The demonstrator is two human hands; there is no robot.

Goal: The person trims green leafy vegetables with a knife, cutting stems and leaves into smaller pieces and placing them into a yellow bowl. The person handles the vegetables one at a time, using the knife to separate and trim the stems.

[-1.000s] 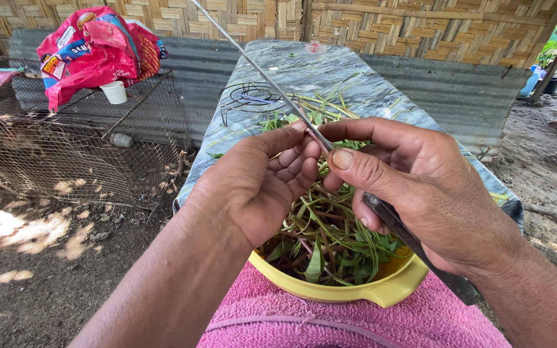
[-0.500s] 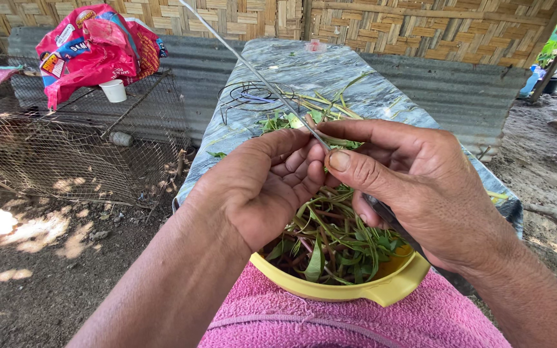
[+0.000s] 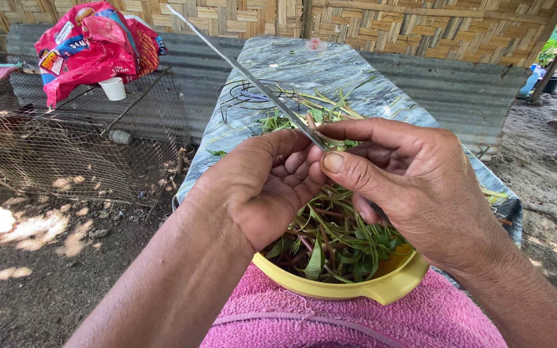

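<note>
"Anything shifted since a moment ago?"

"Barely. My left hand (image 3: 262, 187) has slid a touch lower along the knife (image 3: 253, 82), and my right thumb now lies flatter across it."

"What's the knife like?"

"Long, thin, dull grey metal, running up and away to the left. Its blade passes between my two hands; the handle end is hidden under my right hand (image 3: 414, 187)."

"And the greens?"

"Limp leafy stems, green with some reddish stalks, heaped in a round, smooth yellow bowl (image 3: 381, 290) with a lug at the rim. The bowl sits on pink towelling (image 3: 330, 322), nubbly and soft, right below my hands. More cut stems (image 3: 320, 113) lie on the table (image 3: 369, 77), which wears a glossy marbled grey cover."

"How are your hands set?"

"Left is curled, fingers folded in, pinching something against the blade; I can't tell exactly what, it's covered. Right is clenched on the knife, thumb pressed along it, forefinger arched over the top. Both hover just over the bowl, knuckles nearly touching."

"Around you?"

"A wire-mesh cage (image 3: 78, 142), a crumpled red bag (image 3: 91, 45), woven bamboo wall."
</note>
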